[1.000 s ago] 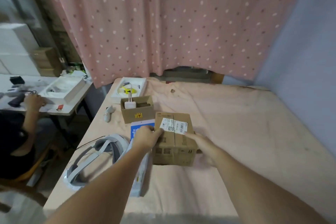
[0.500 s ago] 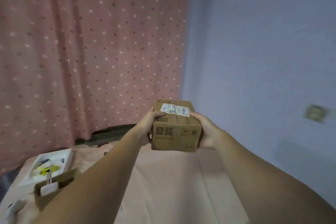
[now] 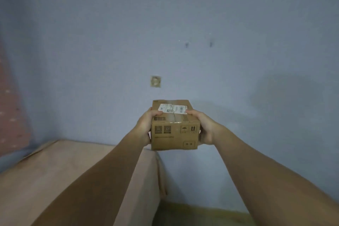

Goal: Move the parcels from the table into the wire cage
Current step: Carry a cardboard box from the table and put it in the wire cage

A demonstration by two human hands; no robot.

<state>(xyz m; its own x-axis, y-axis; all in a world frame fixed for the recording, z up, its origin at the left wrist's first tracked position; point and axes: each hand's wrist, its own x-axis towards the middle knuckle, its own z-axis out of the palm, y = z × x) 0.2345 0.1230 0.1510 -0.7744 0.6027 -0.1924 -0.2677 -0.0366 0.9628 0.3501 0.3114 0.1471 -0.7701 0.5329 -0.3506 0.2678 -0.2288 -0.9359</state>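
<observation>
Blue wall fills view, counter corner low beside box. Left hand and right hand clamp box sides, box airborne past counter edge. Cage not in sight; parcel lifted, drop-off not yet done.

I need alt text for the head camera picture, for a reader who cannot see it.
Two bare hands, left hand and right hand, hold a small cardboard box with a white label in the air before a blue wall. Below at the left lies the corner of a table under pink cloth; no wire cage is in view.
</observation>
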